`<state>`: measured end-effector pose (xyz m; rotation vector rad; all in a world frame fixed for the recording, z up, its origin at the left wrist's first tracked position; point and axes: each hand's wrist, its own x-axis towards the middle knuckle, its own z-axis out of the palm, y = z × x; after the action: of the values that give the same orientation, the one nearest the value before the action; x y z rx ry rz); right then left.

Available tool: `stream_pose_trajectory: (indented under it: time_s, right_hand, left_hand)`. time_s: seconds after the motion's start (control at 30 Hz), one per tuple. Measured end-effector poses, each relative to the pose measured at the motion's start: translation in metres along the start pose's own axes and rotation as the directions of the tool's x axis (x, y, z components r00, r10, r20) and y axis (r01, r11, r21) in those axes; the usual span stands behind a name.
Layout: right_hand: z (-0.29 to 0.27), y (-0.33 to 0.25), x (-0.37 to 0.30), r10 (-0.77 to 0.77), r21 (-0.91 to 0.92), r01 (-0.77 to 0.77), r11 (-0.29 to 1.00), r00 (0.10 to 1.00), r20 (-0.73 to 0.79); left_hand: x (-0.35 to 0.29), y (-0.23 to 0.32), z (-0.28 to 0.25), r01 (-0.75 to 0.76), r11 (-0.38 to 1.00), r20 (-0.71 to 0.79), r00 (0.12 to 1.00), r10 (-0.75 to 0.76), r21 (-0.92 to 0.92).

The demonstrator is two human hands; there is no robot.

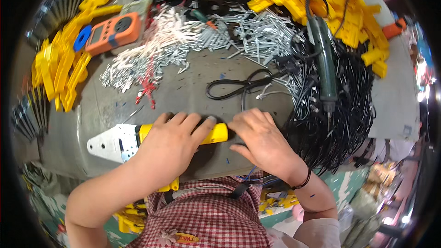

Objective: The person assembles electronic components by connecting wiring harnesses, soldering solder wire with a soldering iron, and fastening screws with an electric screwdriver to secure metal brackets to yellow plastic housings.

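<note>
My left hand [172,140] wraps over a tool's yellow plastic handle [219,133], pressing it to the worktop. A flat, tapered silver blade [110,143] with holes sticks out to the left of the handle. At the handle's right end is my right hand [259,138], its fingers curled and its thumb held a little apart. A thin black cord [243,101] comes down from a looped bundle and disappears beneath those fingers. Their undersides are hidden, so the exact grip on the cord does not show.
Silver and pale metal pieces [266,36] pile behind my hands. A dark green electric screwdriver [325,59] hangs at the right over tangled black cords [353,105]. An orange multimeter [112,33] lies far left. Yellow plastic shells [57,69] heap at both sides. Red clips [147,87] lie nearby.
</note>
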<state>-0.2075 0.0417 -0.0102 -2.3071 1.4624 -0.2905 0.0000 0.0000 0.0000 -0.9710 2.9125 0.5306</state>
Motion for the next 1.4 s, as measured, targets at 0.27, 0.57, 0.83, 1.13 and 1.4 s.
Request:
stream_pose_trajectory:
  time_s: [0.27, 0.57, 0.83, 1.13, 1.4]
  right_hand:
    - [0.031, 0.02, -0.005, -0.079, 0.091, 0.116, 0.989, 0.938, -0.337]
    - [0.037, 0.026, -0.01, -0.071, 0.348, 0.171, 0.922, 0.957, -0.281]
    - [0.039, 0.025, -0.01, -0.063, 0.436, 0.185, 0.881, 0.958, -0.279]
    - [0.039, 0.022, -0.01, -0.07, 0.33, 0.159, 0.931, 0.961, -0.267]
    - [0.039, 0.02, -0.007, -0.059, 0.297, 0.157, 0.942, 0.947, -0.315]
  left_hand:
    - [0.018, 0.005, 0.002, 0.013, 1.0, -0.069, 0.998, -0.013, -0.004]
    - [0.015, 0.009, -0.001, 0.023, 1.0, -0.066, 0.998, -0.022, 0.014]
    - [0.011, 0.006, -0.003, -0.03, 0.995, -0.056, 0.998, 0.035, 0.092]
    - [0.012, 0.01, -0.003, -0.028, 0.989, -0.005, 1.0, 0.029, 0.144]
    - [0.012, 0.008, -0.008, -0.054, 0.992, -0.028, 0.998, 0.058, 0.117]
